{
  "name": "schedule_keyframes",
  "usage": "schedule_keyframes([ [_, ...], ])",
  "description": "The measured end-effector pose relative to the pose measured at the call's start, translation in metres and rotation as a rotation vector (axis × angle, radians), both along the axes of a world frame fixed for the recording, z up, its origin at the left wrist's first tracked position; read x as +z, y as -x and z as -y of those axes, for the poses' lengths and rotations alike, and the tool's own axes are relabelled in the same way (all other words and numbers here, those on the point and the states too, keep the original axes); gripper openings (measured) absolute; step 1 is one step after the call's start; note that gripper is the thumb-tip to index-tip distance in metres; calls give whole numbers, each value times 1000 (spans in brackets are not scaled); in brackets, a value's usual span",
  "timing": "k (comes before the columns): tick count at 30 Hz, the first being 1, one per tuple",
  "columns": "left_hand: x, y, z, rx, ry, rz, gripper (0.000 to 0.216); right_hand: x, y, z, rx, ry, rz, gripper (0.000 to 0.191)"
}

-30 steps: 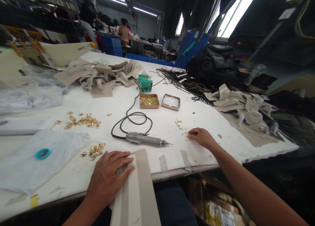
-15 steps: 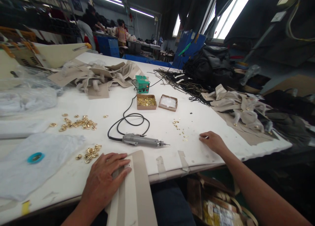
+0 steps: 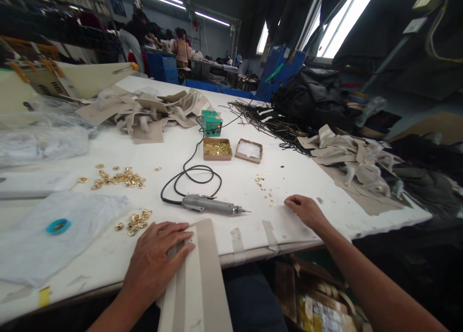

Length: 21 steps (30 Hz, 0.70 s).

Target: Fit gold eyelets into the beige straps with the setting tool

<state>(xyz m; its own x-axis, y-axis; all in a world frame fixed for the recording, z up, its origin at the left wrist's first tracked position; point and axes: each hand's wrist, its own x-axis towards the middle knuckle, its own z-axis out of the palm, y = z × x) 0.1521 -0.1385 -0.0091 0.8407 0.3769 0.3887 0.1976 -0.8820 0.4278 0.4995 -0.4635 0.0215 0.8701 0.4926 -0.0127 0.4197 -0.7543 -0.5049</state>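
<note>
At the left of the surface [image 3: 300, 177], a blue dish [image 3: 58, 226] sits on a thin white bag [image 3: 90, 214]; a tug on that bag could tip it. Next come loose rings [image 3: 137, 222], just beside the left hand [image 3: 159, 252], and a careless sweep might scatter them. That hand lies flat, fingers a little spread, on the beige panel [image 3: 208, 255], which overhangs the near edge; were the pressure eased, I'd judge it could slip lapward. Beyond the panel lies the driver [image 3: 211, 205], its cord [image 3: 202, 167] looped on itself, so a snag could drag it. Farther right, tiny gold bits [image 3: 269, 196] lie loose, easily knocked about. Near them, the right hand [image 3: 304, 210] has its fingers drawn narrow; I can't tell whether they hold a bit, and one so small could drop unnoticed.
</note>
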Motion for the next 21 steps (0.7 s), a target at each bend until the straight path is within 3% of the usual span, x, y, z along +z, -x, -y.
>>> schedule_keyframes([
  [7,-2,1,0,-9,6,-16,22,-7,19,-44,96,25,-11,24],
  [17,-1,2,0,1,29,-20,22,-10,26,-47,23,161,144,18],
  [21,5,2,4,9,48,-28,19,-5,36,-47,63,238,230,23],
])
